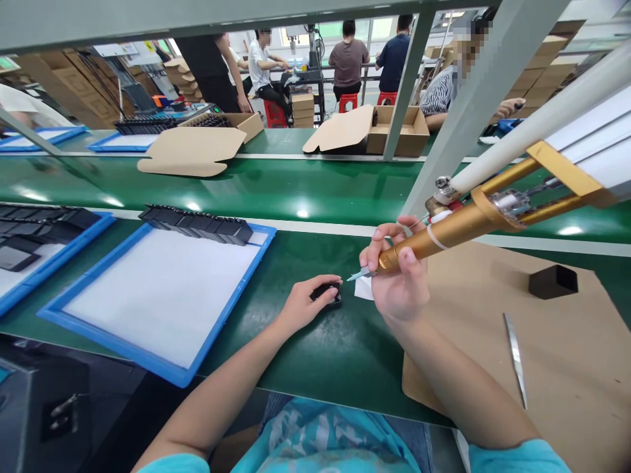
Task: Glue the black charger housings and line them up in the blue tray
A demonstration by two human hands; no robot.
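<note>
My left hand (305, 303) rests on the green table with its fingers curled over a small black part (329, 292). My right hand (397, 272) grips the gold barrel of a dispensing gun (446, 233) that hangs from a white tube at the upper right. The gun's thin pale tip (359, 274) points left, just right of the black part and above a small white scrap (365, 289). Nozzle and part are apart by a narrow gap.
A blue-framed white tray (162, 295) lies to the left with a row of black parts (197, 223) along its far edge. A cardboard sheet (532, 355) on the right carries a black block (553, 281) and a metal blade (515, 358). Cardboard boxes and other people are beyond the conveyor belt (276, 187).
</note>
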